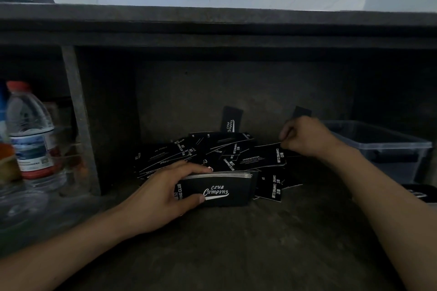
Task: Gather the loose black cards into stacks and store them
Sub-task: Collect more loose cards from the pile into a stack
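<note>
Head view: the left hand (165, 194), at about 7 o'clock of the heap, gripped a squared stack of black cards (220, 188). Its thumb lay on the printed face and its fingers curled over the top edge, while the stack's lower edge rested on the bench (236, 248). Just beyond, at centre, lay the loose pile (208, 151) of cards. At 2 o'clock the right hand (307, 136) had its fingers curled, pinching the corner of one loose card (264, 157). A clear bin (383, 146) stood at 3 o'clock and a water bottle (30, 130) at 9 o'clock.
</note>
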The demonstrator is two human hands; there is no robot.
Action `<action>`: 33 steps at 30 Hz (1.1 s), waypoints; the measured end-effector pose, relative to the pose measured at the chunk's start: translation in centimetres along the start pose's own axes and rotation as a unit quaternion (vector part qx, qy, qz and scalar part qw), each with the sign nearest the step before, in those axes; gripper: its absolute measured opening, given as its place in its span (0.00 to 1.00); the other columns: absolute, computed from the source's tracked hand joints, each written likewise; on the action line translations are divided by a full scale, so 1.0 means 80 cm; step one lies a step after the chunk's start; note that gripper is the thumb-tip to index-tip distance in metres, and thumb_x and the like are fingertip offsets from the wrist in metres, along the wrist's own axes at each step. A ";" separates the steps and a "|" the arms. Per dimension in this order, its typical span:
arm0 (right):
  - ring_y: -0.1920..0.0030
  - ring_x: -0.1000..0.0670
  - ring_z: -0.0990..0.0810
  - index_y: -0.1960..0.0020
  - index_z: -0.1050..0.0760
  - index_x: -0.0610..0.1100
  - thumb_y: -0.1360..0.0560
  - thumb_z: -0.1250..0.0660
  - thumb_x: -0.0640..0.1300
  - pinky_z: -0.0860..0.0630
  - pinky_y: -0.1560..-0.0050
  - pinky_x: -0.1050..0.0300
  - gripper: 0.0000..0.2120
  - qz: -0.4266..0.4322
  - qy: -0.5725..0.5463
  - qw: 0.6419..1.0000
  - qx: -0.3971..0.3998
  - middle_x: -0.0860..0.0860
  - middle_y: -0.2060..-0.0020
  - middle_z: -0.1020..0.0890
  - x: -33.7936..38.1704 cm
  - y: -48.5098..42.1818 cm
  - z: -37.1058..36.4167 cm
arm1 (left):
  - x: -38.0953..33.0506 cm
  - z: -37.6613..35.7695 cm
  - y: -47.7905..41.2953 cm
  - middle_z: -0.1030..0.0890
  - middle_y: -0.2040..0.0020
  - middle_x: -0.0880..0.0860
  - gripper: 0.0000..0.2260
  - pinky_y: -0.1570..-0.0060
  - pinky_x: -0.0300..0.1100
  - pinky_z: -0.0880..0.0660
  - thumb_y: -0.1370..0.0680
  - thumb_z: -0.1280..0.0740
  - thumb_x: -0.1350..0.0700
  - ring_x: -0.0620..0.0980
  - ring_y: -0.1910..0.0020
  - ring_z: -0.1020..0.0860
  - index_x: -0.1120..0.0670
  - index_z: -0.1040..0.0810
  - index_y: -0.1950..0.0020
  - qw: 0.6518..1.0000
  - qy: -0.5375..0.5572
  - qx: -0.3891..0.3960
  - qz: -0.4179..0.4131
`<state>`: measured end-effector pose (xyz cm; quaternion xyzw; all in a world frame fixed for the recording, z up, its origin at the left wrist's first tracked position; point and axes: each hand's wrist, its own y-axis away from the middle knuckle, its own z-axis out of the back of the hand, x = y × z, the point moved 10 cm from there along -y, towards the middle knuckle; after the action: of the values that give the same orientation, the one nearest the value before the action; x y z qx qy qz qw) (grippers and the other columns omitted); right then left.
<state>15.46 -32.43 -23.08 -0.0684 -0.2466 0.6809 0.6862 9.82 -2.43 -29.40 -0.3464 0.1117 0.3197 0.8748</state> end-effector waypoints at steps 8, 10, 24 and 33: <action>0.58 0.51 0.18 0.40 0.22 0.46 0.26 0.30 0.36 0.22 0.52 0.55 0.15 0.068 -0.213 0.954 -0.198 0.53 0.61 0.17 0.006 -0.001 0.044 | -0.004 0.000 -0.001 0.21 0.41 0.38 0.19 0.42 0.35 0.24 0.25 0.25 0.52 0.38 0.42 0.21 0.41 0.23 0.36 1.000 0.005 0.002 -0.005; 0.54 0.51 0.20 0.39 0.22 0.43 0.26 0.30 0.34 0.25 0.53 0.65 0.16 0.029 -0.177 0.978 -0.110 0.46 0.53 0.16 -0.001 -0.007 0.021 | -0.004 0.000 -0.001 0.21 0.42 0.38 0.19 0.43 0.36 0.24 0.25 0.25 0.53 0.38 0.43 0.21 0.42 0.23 0.36 1.000 0.007 0.002 -0.003; 0.49 0.57 0.26 0.39 0.22 0.51 0.26 0.27 0.46 0.31 0.51 0.65 0.16 -0.030 -0.029 0.980 0.194 0.55 0.45 0.25 -0.017 0.014 -0.089 | -0.005 0.000 0.000 0.20 0.42 0.39 0.19 0.42 0.37 0.24 0.25 0.25 0.54 0.38 0.43 0.20 0.43 0.23 0.36 1.000 0.018 0.003 0.002; 0.50 0.49 0.18 0.56 0.17 0.45 0.25 0.29 0.37 0.26 0.51 0.61 0.05 -0.078 -0.121 0.989 0.029 0.48 0.55 0.15 -0.040 -0.013 -0.041 | -0.003 0.000 0.000 0.19 0.43 0.39 0.18 0.44 0.36 0.23 0.25 0.24 0.53 0.37 0.44 0.20 0.43 0.23 0.37 1.000 0.025 0.005 0.015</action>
<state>17.98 -34.80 -26.25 0.0540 -0.3128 0.6355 0.7039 9.65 -2.57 -29.32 -0.3480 0.1407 0.3233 0.8687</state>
